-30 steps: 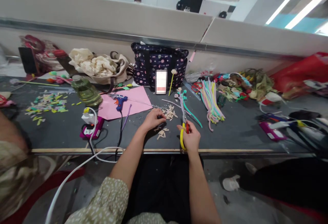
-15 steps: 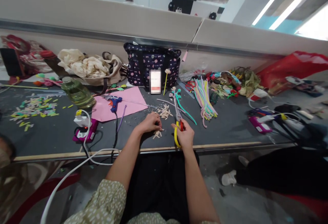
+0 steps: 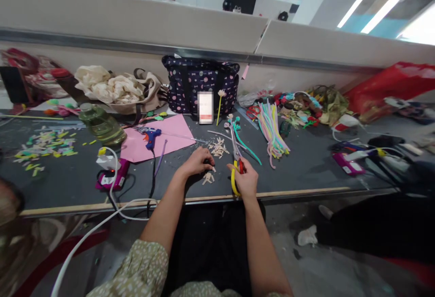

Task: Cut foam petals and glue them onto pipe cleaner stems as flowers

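Observation:
My right hand [image 3: 247, 178] is wrapped round the handles of a pair of scissors [image 3: 234, 180], yellow and red, whose long metal blades point away from me. To its left, my left hand [image 3: 200, 161] rests low over the table with its fingers pinched on a short beige strip [image 3: 214, 169]. Just below those fingers lies a small group of similar cut strips [image 3: 208, 178]. A bigger heap of beige strips [image 3: 218, 147] sits beyond them, between the hand and the scissor blades.
A blue glue gun [image 3: 152, 137] lies on pink paper [image 3: 180, 131] at left, near a green bottle [image 3: 102, 124] and a purple power strip [image 3: 117, 174]. Coloured pipe cleaners [image 3: 272, 129] lie at right. A phone [image 3: 205, 108] leans on a dark bag [image 3: 176, 84]; a flower [image 3: 220, 106] stands beside it.
My left hand has shifted slightly up and left with the beige strip in its fingers. The scissors and my right hand stay almost in place.

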`<state>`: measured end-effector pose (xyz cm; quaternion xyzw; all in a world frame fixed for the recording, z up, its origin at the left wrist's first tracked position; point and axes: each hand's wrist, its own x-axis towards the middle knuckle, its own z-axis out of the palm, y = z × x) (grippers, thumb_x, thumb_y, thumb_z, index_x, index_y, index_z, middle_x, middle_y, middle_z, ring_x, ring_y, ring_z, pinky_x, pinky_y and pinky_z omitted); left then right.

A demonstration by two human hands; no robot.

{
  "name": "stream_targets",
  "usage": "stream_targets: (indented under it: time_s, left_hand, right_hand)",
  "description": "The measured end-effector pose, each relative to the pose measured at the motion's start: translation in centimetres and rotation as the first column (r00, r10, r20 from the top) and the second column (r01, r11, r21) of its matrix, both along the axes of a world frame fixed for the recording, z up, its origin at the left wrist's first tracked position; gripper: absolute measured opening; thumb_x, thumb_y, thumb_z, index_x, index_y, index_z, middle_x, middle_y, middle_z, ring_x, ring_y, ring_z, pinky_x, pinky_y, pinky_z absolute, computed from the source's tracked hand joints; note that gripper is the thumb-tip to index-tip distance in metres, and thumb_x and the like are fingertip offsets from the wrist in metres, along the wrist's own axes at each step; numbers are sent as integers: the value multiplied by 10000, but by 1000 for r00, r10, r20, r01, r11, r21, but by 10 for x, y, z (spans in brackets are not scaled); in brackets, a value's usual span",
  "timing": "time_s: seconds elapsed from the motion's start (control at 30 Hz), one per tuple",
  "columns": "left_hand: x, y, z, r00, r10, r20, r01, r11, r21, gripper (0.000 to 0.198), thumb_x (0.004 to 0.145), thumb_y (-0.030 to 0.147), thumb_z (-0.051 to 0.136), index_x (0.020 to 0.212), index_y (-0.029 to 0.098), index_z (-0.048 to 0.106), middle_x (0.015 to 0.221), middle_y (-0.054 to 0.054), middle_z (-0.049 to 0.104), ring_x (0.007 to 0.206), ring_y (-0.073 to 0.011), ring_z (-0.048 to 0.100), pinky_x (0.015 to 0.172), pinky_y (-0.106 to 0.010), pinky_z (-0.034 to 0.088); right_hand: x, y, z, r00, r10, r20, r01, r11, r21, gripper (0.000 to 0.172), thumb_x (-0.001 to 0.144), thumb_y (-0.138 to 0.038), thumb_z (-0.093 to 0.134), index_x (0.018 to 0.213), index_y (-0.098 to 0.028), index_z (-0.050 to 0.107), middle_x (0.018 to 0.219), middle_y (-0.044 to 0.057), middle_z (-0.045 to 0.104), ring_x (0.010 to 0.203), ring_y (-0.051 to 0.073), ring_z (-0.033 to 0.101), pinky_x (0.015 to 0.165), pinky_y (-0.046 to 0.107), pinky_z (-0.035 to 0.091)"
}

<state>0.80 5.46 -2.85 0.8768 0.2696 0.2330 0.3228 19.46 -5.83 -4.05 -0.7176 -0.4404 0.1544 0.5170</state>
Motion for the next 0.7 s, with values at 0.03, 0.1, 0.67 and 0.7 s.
stream_targets:
  time_s: [0.03, 0.1, 0.67, 0.7]
  left_hand:
    - [0, 1, -2, 1000, -2, -16, 3, 1000, 17, 142, 685, 317, 724, 761, 203, 685, 817, -32, 573, 867, -192, 468, 815, -325, 354]
    - [0, 3, -5, 999, 1, -45, 1, 999, 43, 135, 693, 319, 718, 744, 199, 681, 808, -33, 568, 859, -191, 467, 810, -323, 351]
    - [4, -1, 4, 991, 61, 119, -5, 907, -422, 154, 726, 278, 625, 780, 155, 699, 723, -41, 643, 666, -144, 566, 618, -258, 426]
    - [4, -1, 4, 993, 48, 108, 0, 913, -408, 157, 723, 279, 628, 788, 160, 709, 740, -46, 649, 688, -151, 574, 638, -265, 433]
  right_hand:
    - [0, 0, 0, 1000, 2, 1, -2, 1000, -2, 511, 654, -462, 651, 1062, -154, 648, 614, -45, 522, 541, 108, 435, 575, 230, 401]
    - [0, 0, 0, 1000, -3, 6, 4, 1000, -3, 514, 652, -464, 649, 1062, -154, 649, 610, -47, 517, 543, 107, 433, 574, 228, 401]
    - [1, -1, 1, 1000, -19, 23, 18, 1000, 22, 509, 666, -473, 647, 1060, -152, 657, 654, -15, 567, 590, 123, 471, 605, 235, 421]
    - [1, 0, 1, 1000, -18, 20, 17, 1000, 24, 512, 666, -476, 647, 1062, -150, 657, 659, -13, 569, 593, 124, 473, 607, 235, 422]
